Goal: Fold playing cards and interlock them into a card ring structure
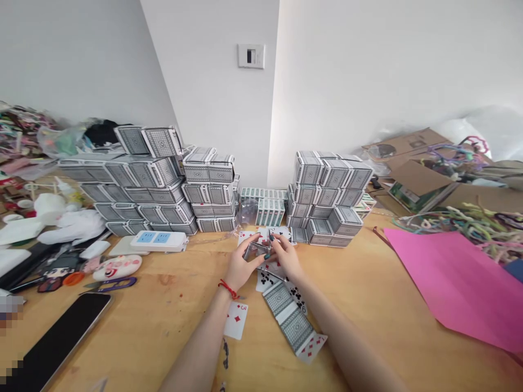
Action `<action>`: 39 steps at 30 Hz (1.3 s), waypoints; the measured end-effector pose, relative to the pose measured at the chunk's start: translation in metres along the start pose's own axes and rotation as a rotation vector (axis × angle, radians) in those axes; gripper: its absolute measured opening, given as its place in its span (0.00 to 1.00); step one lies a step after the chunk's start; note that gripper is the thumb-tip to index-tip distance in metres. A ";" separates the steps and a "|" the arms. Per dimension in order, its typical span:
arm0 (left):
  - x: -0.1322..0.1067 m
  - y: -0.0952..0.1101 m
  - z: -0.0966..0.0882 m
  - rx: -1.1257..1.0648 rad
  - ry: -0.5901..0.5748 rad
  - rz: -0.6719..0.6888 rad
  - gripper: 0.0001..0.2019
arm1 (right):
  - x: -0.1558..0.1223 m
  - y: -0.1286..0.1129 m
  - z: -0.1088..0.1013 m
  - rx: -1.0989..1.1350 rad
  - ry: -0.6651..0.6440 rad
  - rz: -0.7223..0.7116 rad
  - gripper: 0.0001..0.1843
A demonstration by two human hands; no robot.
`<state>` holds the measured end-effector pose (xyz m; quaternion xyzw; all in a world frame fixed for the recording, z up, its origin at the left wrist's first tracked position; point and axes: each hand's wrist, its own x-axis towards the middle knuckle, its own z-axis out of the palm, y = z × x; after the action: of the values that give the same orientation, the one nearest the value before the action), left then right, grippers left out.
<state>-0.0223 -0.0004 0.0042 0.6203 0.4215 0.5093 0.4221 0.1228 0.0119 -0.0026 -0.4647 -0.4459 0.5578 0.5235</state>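
Note:
My left hand (240,268), with a red cord at the wrist, pinches one side of a small piece of folded playing cards (255,250). My right hand (289,261) grips its other side, and the fingers hide much of it. Loose playing cards lie face up under and behind both hands. Beside my right forearm rests a folded strip of grey-backed cards (289,317), overlapping a few face-up cards. A three of diamonds (237,320) lies by my left forearm, partly covered.
Stacked blocks of folded cards stand at left (151,174) and right (327,188). Card packs (270,211) sit between them. A power strip (159,241), purple-handled snips (118,283) and a phone (61,337) lie left; pink paper (449,283) and an open cardboard box (425,188) are right.

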 end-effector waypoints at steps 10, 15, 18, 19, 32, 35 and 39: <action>0.007 -0.015 0.001 -0.101 0.181 -0.076 0.16 | 0.005 0.001 -0.003 0.025 0.013 -0.001 0.21; 0.008 -0.019 -0.006 -0.051 0.305 -0.057 0.16 | 0.007 -0.022 -0.017 -0.277 0.117 -0.003 0.12; 0.008 -0.022 -0.006 -0.034 0.320 -0.043 0.16 | -0.002 -0.048 -0.027 -0.803 0.052 0.002 0.09; 0.008 -0.022 -0.006 -0.030 0.322 -0.041 0.16 | -0.008 -0.057 -0.028 -0.996 -0.018 -0.010 0.12; 0.007 -0.017 -0.005 -0.046 0.311 -0.075 0.16 | -0.078 -0.074 0.035 -1.696 -0.484 0.272 0.30; 0.007 -0.018 -0.005 -0.072 0.319 -0.081 0.16 | -0.078 -0.080 0.031 -1.691 -0.565 0.313 0.33; 0.009 -0.019 -0.005 -0.182 0.360 -0.120 0.17 | -0.074 -0.090 0.012 -1.607 -0.540 0.261 0.32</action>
<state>-0.0278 0.0140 -0.0107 0.4523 0.4787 0.6219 0.4237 0.1273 -0.0572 0.0917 -0.5935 -0.7581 0.2200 -0.1573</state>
